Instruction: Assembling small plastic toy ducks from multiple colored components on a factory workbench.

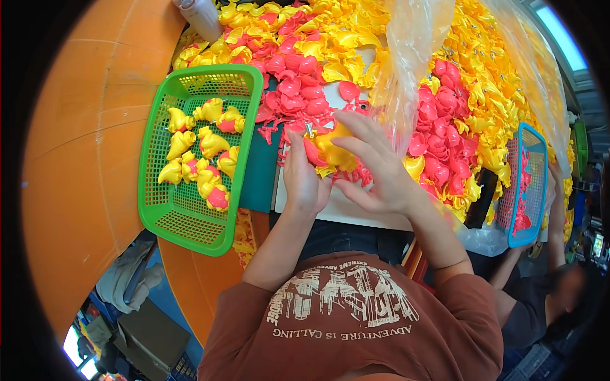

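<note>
A yellow-and-pink plastic toy part, made of curved shells with a small metal-looking bit at its top left, is held up over the white work surface. My left hand cups it from the left, fingers up along its side and thumb below. Around its right side my right hand is spread, fingers apart and curved over the yellow shell; whether the fingertips touch it is unclear. Loose pink shells lie just beyond my hands. To the left, a green basket holds several similar yellow-and-pink pieces.
Yellow shells are heaped at the back, with more pink shells on the right. Clear plastic sheeting hangs between the heaps. A blue-rimmed basket stands by another person at right. A bottle stands at back left.
</note>
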{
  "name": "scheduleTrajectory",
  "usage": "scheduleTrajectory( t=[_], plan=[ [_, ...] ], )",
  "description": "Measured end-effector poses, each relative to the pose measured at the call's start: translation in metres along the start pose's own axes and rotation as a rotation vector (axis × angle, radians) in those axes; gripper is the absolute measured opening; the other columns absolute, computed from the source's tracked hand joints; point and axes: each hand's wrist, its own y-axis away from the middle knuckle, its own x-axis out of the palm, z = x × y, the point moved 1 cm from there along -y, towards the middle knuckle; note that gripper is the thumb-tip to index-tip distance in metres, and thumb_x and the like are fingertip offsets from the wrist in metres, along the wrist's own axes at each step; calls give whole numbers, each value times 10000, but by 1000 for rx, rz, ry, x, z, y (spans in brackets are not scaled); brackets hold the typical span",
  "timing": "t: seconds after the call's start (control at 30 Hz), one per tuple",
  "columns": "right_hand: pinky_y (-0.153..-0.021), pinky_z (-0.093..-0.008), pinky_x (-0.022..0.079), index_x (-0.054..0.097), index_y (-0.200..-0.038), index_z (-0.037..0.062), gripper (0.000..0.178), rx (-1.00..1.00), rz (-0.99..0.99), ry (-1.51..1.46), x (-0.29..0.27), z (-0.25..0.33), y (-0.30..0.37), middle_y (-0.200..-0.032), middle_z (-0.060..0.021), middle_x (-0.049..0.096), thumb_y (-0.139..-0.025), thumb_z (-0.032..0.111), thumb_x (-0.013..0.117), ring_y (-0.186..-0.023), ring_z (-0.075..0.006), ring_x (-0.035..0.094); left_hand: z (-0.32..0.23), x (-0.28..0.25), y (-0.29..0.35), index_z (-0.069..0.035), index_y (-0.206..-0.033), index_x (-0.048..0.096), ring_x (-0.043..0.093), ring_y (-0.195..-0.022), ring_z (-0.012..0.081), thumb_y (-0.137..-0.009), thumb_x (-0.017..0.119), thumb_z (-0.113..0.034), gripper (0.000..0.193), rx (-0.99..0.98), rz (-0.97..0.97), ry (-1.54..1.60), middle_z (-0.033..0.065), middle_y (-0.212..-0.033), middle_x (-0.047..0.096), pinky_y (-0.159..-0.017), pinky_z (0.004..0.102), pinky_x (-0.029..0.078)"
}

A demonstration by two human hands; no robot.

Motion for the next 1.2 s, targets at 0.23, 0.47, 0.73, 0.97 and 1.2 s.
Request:
scheduleTrajectory(
  t=[0.23, 0.47, 0.73, 0.97, 1.2],
  plan=[
    [-947, -432, 409, 559, -1141, 38, 549, -95, 158, 139, -5, -4, 3, -1243, -132, 518, -651, 169, 770, -1159, -371, 464, -1, 4, 0, -23, -1209, 422, 551, -1076, 214, -978, 261, -436, 500, 117, 19, 34, 113, -1179, 531, -901, 368, 468],
    [-944, -427, 403, 591, -1121, 27, 594, -45, 8, -19, -3, 3, -4, -1157, -136, 580, -614, 252, 804, -1139, -368, 483, 1, 5, 6, -28, -1108, 446, 592, -925, 170, -979, 270, -430, 458, 150, 30, -113, 104, -1018, 570, -792, 308, 505],
    [-940, -428, 404, 592, -1125, 13, 600, -45, 24, -31, 1, 1, 1, -1175, -150, 572, -619, 257, 802, -1127, -373, 499, -1, 6, 11, -27, -1083, 454, 574, -934, 138, -984, 203, -442, 495, 196, 91, -233, 87, -1024, 548, -810, 279, 483],
    [-951, -425, 408, 584, -1151, 7, 624, -23, 15, -48, 0, 3, 1, -1199, -168, 559, -614, 232, 806, -1156, -363, 492, -6, 11, 15, -31, -1097, 440, 564, -959, 142, -979, 211, -456, 497, 187, 123, -276, 87, -1042, 541, -833, 278, 474],
    [-992, -435, 376, 566, -1192, 20, 646, 33, 46, -158, 5, -1, 1, -1244, -172, 532, -627, 227, 803, -1223, -372, 437, -6, 14, 20, 13, -1172, 370, 544, -962, 140, -986, 258, -415, 480, 202, 17, -262, 111, -1069, 513, -811, 279, 483]
  ],
)
